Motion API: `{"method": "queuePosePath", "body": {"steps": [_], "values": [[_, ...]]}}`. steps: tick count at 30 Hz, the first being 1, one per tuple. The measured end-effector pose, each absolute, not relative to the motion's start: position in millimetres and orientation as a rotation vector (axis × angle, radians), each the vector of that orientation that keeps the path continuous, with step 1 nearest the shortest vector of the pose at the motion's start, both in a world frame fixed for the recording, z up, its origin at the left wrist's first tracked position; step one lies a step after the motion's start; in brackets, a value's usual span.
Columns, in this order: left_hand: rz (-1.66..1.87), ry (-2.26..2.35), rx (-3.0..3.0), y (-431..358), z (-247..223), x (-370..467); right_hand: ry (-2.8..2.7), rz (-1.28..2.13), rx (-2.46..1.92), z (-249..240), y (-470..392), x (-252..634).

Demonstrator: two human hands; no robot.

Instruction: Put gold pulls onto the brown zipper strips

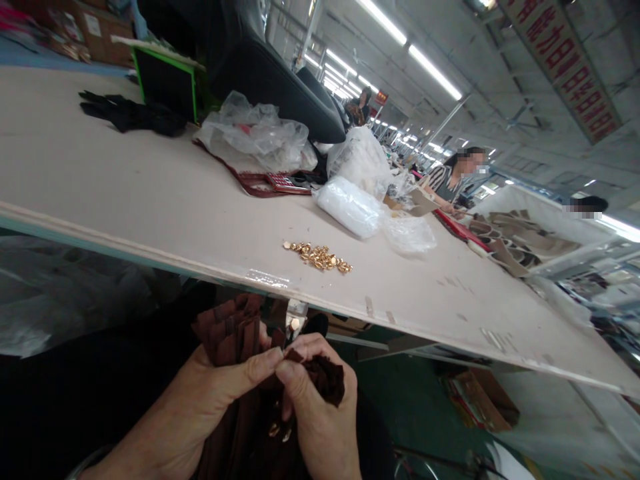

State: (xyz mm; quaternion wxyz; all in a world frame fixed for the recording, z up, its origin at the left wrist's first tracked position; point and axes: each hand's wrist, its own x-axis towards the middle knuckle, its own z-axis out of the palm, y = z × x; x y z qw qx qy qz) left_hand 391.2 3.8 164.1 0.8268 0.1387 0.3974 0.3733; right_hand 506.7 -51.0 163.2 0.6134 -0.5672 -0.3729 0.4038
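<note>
Dark brown fabric strips (230, 330) are bunched in my left hand (225, 383), its thumb pressed on them. My right hand (320, 400) is closed around another gathered part of the brown material, and the two thumbs nearly meet. Just beyond the fingertips, a small metal fitting (296, 313) at the table edge has a round gold piece on it. Below the hands, a few gold pieces (274, 427) hang by the fabric. A pile of small gold pieces (320, 257) lies on the table (150, 207).
Clear plastic bags (350, 207), a red calculator (287, 183), a black chair-like object (280, 87) and black cloth (127, 113) are on or beyond the table. A person (450, 177) works at the right back. Below the table stands a cardboard box (487, 400).
</note>
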Motion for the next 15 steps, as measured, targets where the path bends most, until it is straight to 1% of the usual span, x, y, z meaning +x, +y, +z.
{"method": "queuePosePath", "body": {"steps": [4,8,15], "values": [[0.768,0.844,0.201,4,162,390,-0.74,1.055,-1.213,160,-52,507],[0.74,0.849,0.242,9,168,388,-0.578,1.2,-1.161,159,-49,509],[0.659,0.766,0.339,20,178,391,-0.389,1.267,-1.03,162,-37,511]]}}
